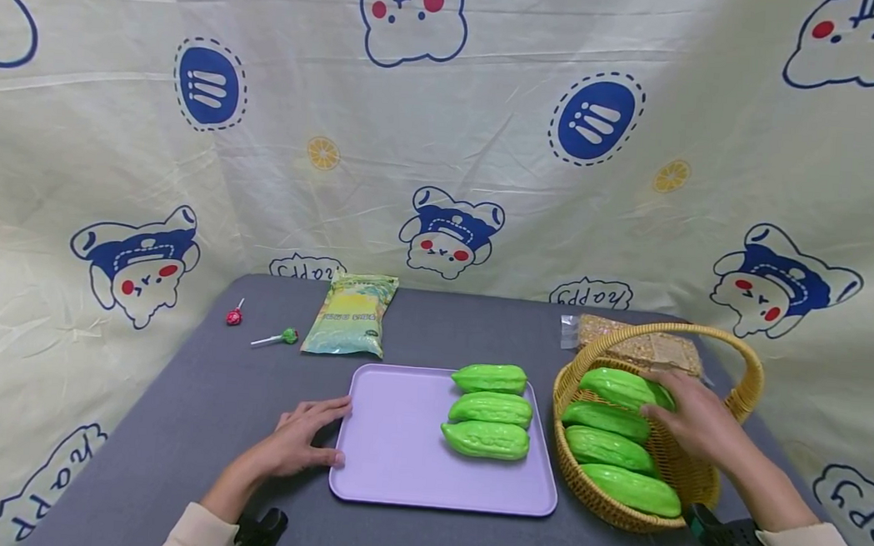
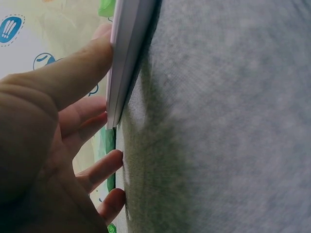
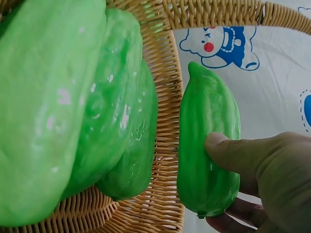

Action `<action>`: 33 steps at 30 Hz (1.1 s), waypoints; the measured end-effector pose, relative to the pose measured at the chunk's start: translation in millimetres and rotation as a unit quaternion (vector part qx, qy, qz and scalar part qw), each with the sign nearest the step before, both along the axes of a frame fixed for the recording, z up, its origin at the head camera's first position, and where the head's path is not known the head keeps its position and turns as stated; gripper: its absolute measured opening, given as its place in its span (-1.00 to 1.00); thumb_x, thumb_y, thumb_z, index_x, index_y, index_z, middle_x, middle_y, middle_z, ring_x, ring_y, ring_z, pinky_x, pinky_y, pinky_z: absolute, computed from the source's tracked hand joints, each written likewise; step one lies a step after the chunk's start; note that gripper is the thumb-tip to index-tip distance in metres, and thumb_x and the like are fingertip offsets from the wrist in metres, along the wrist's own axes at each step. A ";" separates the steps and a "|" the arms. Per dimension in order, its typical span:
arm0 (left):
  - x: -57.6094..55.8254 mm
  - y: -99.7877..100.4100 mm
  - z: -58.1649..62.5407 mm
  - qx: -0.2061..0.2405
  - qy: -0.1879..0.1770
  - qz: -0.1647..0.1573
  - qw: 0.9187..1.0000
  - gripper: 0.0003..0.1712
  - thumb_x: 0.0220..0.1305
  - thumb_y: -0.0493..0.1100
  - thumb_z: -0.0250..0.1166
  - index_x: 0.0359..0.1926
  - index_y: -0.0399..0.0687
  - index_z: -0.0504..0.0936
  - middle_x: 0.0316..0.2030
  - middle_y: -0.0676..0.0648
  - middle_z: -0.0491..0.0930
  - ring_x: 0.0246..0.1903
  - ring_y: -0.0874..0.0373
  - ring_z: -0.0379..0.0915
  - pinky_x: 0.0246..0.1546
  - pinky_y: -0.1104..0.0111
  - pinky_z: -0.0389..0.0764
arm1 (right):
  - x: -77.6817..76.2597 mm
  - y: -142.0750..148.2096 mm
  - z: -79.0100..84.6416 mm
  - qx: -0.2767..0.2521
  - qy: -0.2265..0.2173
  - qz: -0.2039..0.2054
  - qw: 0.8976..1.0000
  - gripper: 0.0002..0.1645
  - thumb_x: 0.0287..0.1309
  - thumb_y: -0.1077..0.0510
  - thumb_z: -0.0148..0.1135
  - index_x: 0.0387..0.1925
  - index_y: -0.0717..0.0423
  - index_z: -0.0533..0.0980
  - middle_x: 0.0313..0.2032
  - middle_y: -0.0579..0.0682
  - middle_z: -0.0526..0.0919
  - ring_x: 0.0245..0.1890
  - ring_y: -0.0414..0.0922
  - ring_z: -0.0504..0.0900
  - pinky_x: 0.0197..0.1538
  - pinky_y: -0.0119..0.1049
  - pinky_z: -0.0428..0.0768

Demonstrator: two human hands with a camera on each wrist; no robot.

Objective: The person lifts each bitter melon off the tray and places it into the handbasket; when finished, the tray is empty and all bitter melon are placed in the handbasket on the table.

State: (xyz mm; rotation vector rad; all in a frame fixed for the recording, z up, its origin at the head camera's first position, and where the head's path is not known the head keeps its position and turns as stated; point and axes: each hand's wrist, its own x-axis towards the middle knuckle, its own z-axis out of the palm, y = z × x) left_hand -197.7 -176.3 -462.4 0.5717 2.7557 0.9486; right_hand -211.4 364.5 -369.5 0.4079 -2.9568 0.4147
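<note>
Grey tabletop (image 1: 171, 449), gourd (image 3: 206, 116) inside right grip (image 1: 690, 412)

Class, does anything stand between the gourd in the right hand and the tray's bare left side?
Yes: first the basket's left rim, then three gourds on the right of the tray. How high the held gourd sits is unclear.

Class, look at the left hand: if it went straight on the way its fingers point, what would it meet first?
First would come the left edge of the purple tray, which the left hand appears to touch; whether it would push the tray or slide over its rim is unclear.
</note>
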 end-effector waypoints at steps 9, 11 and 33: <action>0.3 -0.2 0.7 0.000 -0.001 -0.002 1.000 -0.11 0.03 0.17 0.38 0.35 -0.02 0.31 0.41 -0.04 0.19 0.29 -0.12 0.10 0.07 -0.08 0.08 | -17.7 3.1 -1.9 0.009 -0.015 0.012 1.000 -0.41 0.12 0.16 0.26 0.17 0.31 0.38 0.13 0.41 0.45 0.11 0.38 0.38 0.06 0.27 0.34; 0.1 -0.2 1.0 0.000 -0.003 -0.002 1.000 -0.11 0.03 0.17 0.38 0.35 -0.02 0.31 0.41 -0.04 0.19 0.29 -0.12 0.09 0.08 -0.09 0.08 | -20.4 3.0 -2.6 0.008 -0.020 0.013 1.000 -0.41 0.13 0.16 0.25 0.17 0.30 0.38 0.14 0.41 0.45 0.11 0.39 0.38 0.06 0.27 0.34; 0.6 -0.5 1.8 0.009 -0.007 0.003 1.000 -0.11 0.02 0.15 0.39 0.35 -0.02 0.31 0.41 -0.03 0.19 0.30 -0.12 0.07 0.11 -0.13 0.04 | -38.3 4.1 -16.0 0.012 -0.031 0.038 0.999 -0.48 0.11 0.17 0.27 0.09 0.34 0.43 0.08 0.42 0.48 0.07 0.39 0.41 0.04 0.25 0.37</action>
